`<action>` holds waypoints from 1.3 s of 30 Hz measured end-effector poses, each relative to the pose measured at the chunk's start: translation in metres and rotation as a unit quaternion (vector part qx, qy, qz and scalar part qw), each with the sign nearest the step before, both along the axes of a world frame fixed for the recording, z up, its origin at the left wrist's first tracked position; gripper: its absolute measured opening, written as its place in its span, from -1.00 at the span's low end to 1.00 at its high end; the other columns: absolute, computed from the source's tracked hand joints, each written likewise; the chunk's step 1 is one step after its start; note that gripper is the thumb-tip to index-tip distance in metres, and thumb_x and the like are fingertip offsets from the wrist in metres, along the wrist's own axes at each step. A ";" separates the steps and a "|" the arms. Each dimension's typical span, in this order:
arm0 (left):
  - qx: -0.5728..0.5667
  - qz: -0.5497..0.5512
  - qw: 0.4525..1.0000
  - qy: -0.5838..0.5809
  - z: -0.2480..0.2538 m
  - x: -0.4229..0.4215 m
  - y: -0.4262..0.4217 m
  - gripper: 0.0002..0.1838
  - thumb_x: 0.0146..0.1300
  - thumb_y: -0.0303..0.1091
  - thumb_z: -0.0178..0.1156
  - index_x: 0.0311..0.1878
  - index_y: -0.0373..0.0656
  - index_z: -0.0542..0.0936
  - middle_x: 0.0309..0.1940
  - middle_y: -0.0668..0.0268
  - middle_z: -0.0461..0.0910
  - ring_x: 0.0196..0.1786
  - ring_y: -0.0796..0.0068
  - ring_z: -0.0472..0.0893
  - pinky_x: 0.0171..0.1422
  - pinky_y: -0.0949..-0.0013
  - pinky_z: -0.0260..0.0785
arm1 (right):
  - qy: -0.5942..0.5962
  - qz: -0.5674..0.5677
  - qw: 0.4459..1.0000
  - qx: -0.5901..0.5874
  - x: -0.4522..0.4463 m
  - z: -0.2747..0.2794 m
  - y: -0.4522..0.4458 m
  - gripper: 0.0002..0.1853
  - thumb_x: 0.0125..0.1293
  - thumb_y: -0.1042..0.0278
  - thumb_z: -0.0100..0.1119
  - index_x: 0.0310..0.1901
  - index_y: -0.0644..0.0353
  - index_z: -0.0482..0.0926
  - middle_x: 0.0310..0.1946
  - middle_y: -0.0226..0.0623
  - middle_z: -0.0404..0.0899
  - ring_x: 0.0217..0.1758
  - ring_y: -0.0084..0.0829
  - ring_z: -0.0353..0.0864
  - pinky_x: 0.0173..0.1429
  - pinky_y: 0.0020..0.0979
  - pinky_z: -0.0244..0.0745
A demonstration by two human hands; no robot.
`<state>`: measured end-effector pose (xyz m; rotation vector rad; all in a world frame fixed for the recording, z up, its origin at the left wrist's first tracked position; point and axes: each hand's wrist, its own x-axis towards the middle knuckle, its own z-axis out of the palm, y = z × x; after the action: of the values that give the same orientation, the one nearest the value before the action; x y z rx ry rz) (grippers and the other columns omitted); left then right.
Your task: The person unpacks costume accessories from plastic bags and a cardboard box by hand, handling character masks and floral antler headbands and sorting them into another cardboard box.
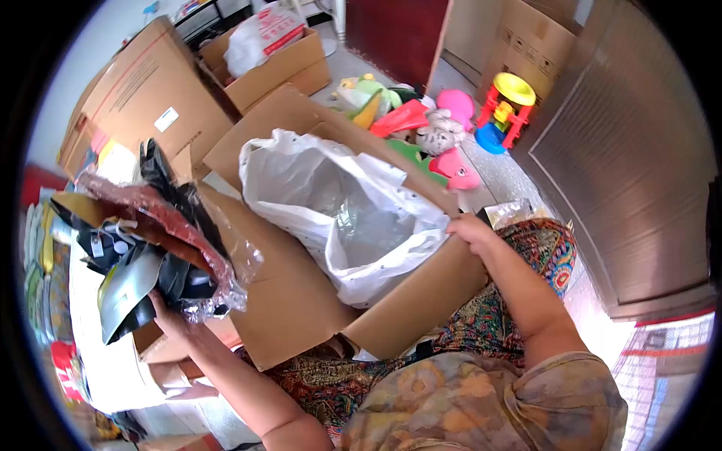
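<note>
A large open cardboard box [282, 301] stands before me, lined with a white plastic bag [289, 218] whose mouth gapes open. My right hand [470, 229] pinches the bag's edge at the box's right corner. Out to the left, beside the box, my left hand [169, 319] holds up a bundle of items [135, 278] from below. The bundle has black and silvery pieces, a small white tag and clear crinkled plastic around a reddish-brown part. Most of my left hand's fingers are hidden behind it.
Plush toys [440, 134] lie on the floor beyond the box, near a red, yellow and blue plastic toy [504, 113]. Other cardboard boxes [162, 90] stand at the back left. A brown panel [617, 165] rises on the right.
</note>
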<state>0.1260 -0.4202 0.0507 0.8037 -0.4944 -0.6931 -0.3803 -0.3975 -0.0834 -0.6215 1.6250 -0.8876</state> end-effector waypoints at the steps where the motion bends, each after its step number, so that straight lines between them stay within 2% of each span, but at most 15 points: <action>1: -0.037 -0.015 0.999 -0.012 0.001 0.002 0.002 -0.50 0.10 -0.30 0.13 0.03 -0.45 0.29 -0.06 0.06 0.40 -0.08 0.23 0.46 0.03 0.21 0.33 | 0.013 0.005 1.000 0.003 -0.008 0.008 -0.003 -0.72 -0.14 0.45 0.08 -0.31 0.38 0.45 -0.53 -0.23 0.45 -0.56 -0.41 0.42 -0.51 -0.39 0.30; 3: 0.031 0.054 0.998 0.008 -0.001 0.018 0.007 -0.54 0.10 -0.32 0.14 -0.02 -0.47 0.34 -0.09 0.07 0.43 -0.11 0.25 0.48 0.01 0.23 0.35 | -0.013 0.015 1.000 0.006 -0.021 0.032 -0.003 -0.73 -0.11 0.49 0.05 -0.29 0.37 0.43 -0.53 -0.22 0.45 -0.55 -0.39 0.45 -0.50 -0.37 0.35; 5: -0.068 0.042 0.997 0.003 -0.008 0.027 0.013 -0.58 0.09 -0.36 0.15 -0.05 -0.47 0.37 -0.11 0.08 0.44 -0.12 0.29 0.49 -0.01 0.27 0.36 | -0.011 -0.006 1.000 -0.017 -0.034 0.039 -0.003 -0.76 -0.08 0.54 0.01 -0.29 0.37 0.43 -0.51 -0.21 0.45 -0.52 -0.37 0.47 -0.47 -0.34 0.39; 9: -0.115 0.099 0.988 0.022 0.009 0.014 0.022 -0.61 0.09 -0.45 0.14 -0.02 -0.38 0.36 -0.14 0.13 0.46 -0.15 0.30 0.50 -0.02 0.30 0.37 | -0.010 -0.010 0.995 -0.100 -0.064 0.069 -0.007 -0.60 -0.05 0.59 -0.02 -0.07 0.40 0.34 -0.37 -0.13 0.49 -0.36 -0.27 0.53 -0.31 -0.30 0.47; 11: -0.140 0.099 0.985 0.022 0.011 0.019 0.023 -0.64 0.09 -0.45 0.14 -0.03 -0.33 0.36 -0.18 0.15 0.48 -0.18 0.29 0.52 -0.04 0.30 0.39 | -0.023 0.051 0.997 -0.050 -0.081 0.086 -0.013 -0.51 -0.03 0.60 -0.06 0.04 0.37 0.24 -0.27 -0.10 0.47 -0.26 -0.25 0.52 -0.23 -0.30 0.49; 16: -0.170 0.098 0.978 0.064 0.017 0.010 0.027 -0.68 0.07 -0.48 0.14 -0.08 -0.33 0.39 -0.19 0.14 0.48 -0.21 0.28 0.53 -0.11 0.26 0.46 | -0.041 -0.033 0.991 -0.126 -0.077 0.127 -0.007 -0.68 0.15 0.42 -0.10 -0.07 0.39 0.33 -0.24 -0.13 0.47 -0.17 -0.28 0.50 -0.22 -0.27 0.50; 19: -0.167 0.113 0.977 0.076 0.018 0.012 0.027 -0.67 0.08 -0.49 0.13 -0.06 -0.33 0.38 -0.18 0.13 0.48 -0.20 0.28 0.52 -0.10 0.25 0.46 | -0.066 -0.076 0.990 -0.094 -0.084 0.135 -0.022 -0.65 0.15 0.31 -0.05 -0.05 0.30 0.38 -0.11 -0.11 0.44 -0.09 -0.25 0.47 -0.07 -0.20 0.44; 21: -0.182 0.127 0.972 0.072 0.016 0.013 0.028 -0.66 0.08 -0.50 0.13 -0.04 -0.34 0.37 -0.16 0.12 0.47 -0.19 0.27 0.52 -0.09 0.24 0.45 | -0.077 -0.101 0.985 -0.118 -0.055 0.152 -0.023 -0.64 0.11 0.36 -0.04 -0.02 0.26 0.35 -0.15 -0.16 0.46 -0.14 -0.29 0.49 -0.14 -0.25 0.47; 25: -0.192 0.137 0.970 0.064 0.014 0.021 0.025 -0.65 0.08 -0.52 0.12 -0.04 -0.33 0.36 -0.15 0.11 0.46 -0.17 0.25 0.51 -0.08 0.24 0.45 | -0.113 -0.116 0.982 -0.094 -0.057 0.149 -0.072 -0.69 0.14 0.36 -0.12 -0.07 0.25 0.38 -0.17 -0.17 0.48 -0.13 -0.25 0.49 -0.06 -0.24 0.44; 27: -0.187 0.126 0.970 0.094 0.013 0.025 0.022 -0.66 0.13 -0.50 0.07 0.00 -0.32 0.34 -0.11 0.09 0.44 -0.12 0.21 0.50 -0.03 0.21 0.42 | -0.191 -0.109 0.972 -0.085 -0.057 0.149 -0.105 -0.66 0.19 0.31 -0.26 -0.10 0.31 0.38 -0.12 -0.06 0.44 -0.08 -0.21 0.47 -0.04 -0.14 0.42; 30: -0.164 0.133 0.973 0.099 0.014 0.028 0.014 -0.65 0.19 -0.44 0.00 0.04 -0.31 0.30 -0.05 0.08 0.40 -0.03 0.16 0.44 0.08 0.14 0.33 | -0.286 -0.087 0.953 -0.048 -0.046 0.151 -0.163 -0.66 0.20 0.31 -0.31 -0.12 0.32 0.39 -0.15 -0.09 0.46 -0.09 -0.20 0.47 -0.04 -0.12 0.41; 33: -0.148 0.136 0.967 0.159 0.022 0.015 0.018 -0.59 0.16 -0.43 0.03 0.10 -0.21 0.27 0.00 0.13 0.39 0.00 0.16 0.42 0.14 0.11 0.26 | -0.285 -0.099 0.952 -0.054 -0.020 0.146 -0.217 -0.67 0.21 0.32 -0.33 -0.14 0.31 0.40 -0.17 -0.11 0.48 -0.09 -0.20 0.48 -0.05 -0.13 0.41; 34: -0.163 0.145 0.971 0.098 0.020 0.015 0.018 -0.58 0.16 -0.45 0.03 0.11 -0.17 0.26 0.00 0.12 0.38 0.01 0.16 0.41 0.15 0.10 0.25 | -0.292 -0.095 0.950 -0.056 -0.016 0.138 -0.243 -0.67 0.21 0.32 -0.33 -0.14 0.31 0.40 -0.17 -0.11 0.48 -0.09 -0.20 0.48 -0.05 -0.13 0.41; 35: -0.135 0.195 0.967 0.092 0.028 0.008 0.017 -0.58 0.16 -0.43 0.04 0.10 -0.20 0.27 0.02 0.12 0.37 0.02 0.14 0.40 0.17 0.06 0.22 | -0.313 -0.090 0.943 -0.062 -0.013 0.125 -0.271 -0.65 0.22 0.32 -0.36 -0.13 0.31 0.40 -0.14 -0.11 0.47 -0.08 -0.20 0.47 -0.03 -0.14 0.40; 39: -0.157 0.182 0.967 0.089 0.008 0.036 0.011 -0.61 0.18 -0.36 0.01 0.08 -0.23 0.30 0.02 0.12 0.37 0.04 0.16 0.39 0.19 0.09 0.18 | -0.397 -0.105 0.910 -0.050 0.047 0.113 -0.346 -0.64 0.21 0.35 -0.38 -0.13 0.31 0.41 -0.13 -0.11 0.47 -0.10 -0.20 0.49 0.00 -0.14 0.37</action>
<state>0.1617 -0.4089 0.0585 0.5069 -0.2730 -0.3286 -0.3333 -0.7436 0.0301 -0.1003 0.9123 -1.1903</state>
